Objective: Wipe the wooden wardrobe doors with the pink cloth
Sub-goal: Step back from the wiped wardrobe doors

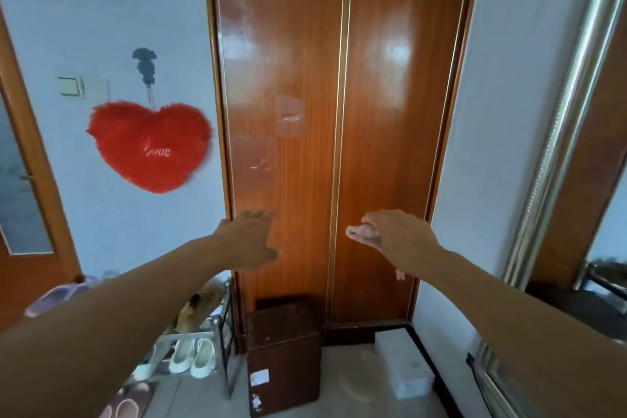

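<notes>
Wooden doors (342,112) stand upright, long axis vertical, seam between them running top to bottom. Right hand (398,234) grips bunched pink cloth (361,232) against the right door low down, cloth poking leftward; left hand (249,241) rests on the left door, fingers loosely spread. Red heart (149,146) on left wall reads "Love"; brown box (283,353) sits at the doors' foot.

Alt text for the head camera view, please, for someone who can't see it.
Two bare arms reach toward tall wooden wardrobe doors; the right hand grips a pink cloth and the left hand is open. A red heart cushion hangs on the wall to the left.
</notes>
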The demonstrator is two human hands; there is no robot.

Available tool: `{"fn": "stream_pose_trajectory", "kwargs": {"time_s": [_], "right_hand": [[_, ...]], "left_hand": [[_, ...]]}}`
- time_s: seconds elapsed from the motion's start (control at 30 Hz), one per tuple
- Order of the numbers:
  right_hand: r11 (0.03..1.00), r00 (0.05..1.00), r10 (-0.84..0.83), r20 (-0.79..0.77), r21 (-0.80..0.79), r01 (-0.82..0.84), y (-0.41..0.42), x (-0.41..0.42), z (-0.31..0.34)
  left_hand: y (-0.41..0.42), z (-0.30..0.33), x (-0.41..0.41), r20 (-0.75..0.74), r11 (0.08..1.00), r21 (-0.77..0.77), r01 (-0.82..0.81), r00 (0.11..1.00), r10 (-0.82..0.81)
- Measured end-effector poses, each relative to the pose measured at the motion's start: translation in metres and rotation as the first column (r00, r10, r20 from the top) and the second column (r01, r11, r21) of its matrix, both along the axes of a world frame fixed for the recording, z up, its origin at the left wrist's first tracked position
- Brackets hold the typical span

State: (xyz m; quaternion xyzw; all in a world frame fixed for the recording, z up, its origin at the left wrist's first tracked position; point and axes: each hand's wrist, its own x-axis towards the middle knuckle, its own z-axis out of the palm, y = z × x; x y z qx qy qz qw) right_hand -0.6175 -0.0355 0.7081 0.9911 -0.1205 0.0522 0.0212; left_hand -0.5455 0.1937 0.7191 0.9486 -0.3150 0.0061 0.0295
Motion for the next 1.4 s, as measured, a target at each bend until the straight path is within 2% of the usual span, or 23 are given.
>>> {"fn": "stream_pose_trajectory", "kwargs": {"time_s": [0.13, 0.27, 0.47, 0.63, 0.77, 0.97, 1.13, 1.3, 1.4], "right_hand": [[0.994, 1.000, 0.004, 0.024, 0.111, -0.007, 0.014, -0.022, -0.007], [0.999, 1.000, 0.011, 0.027, 0.037, -0.012, 0.032, -0.036, -0.023], [0.997, 0.999, -0.043, -0.024, 0.068, 0.045, 0.094, -0.080, -0.030], [1.000, 0.994, 0.011, 0.107, 0.021, -0.013, 0.135, -0.117, -0.048], [0.998, 0.998, 0.041, 0.057, -0.053, -0.037, 0.147, -0.133, -0.064], [0.993, 0.995, -0.010, -0.096, -0.115, -0.002, 0.149, -0.153, -0.079], [0.997, 0.987, -0.059, -0.151, 0.044, 0.066, 0.146, -0.171, -0.089], [0.993, 0.969, -0.061, -0.238, 0.082, 0.083, 0.136, -0.197, -0.095], [0.990, 0.975, -0.062, -0.212, 0.107, 0.086, 0.129, -0.218, -0.100]], "left_hand": [[0.015, -0.013, -0.017, -0.031, 1.000, 0.003, 0.030, 0.999, -0.030], [0.038, -0.021, -0.034, -0.049, 0.998, 0.003, 0.061, 0.997, -0.060], [0.103, -0.034, -0.066, -0.088, 0.994, 0.011, 0.105, 0.991, -0.104], [0.142, -0.048, -0.085, -0.137, 0.992, -0.019, 0.125, 0.982, -0.126], [0.165, -0.061, -0.100, -0.182, 0.989, -0.025, 0.147, 0.972, -0.149], [0.176, -0.072, -0.127, -0.217, 0.992, -0.016, 0.126, 0.968, -0.126], [0.168, -0.076, -0.153, -0.228, 0.994, -0.046, 0.102, 0.968, -0.110], [0.153, -0.093, -0.181, -0.251, 0.995, -0.041, 0.086, 0.964, -0.094], [0.140, -0.099, -0.195, -0.238, 0.993, -0.028, 0.116, 0.964, -0.120]]}}
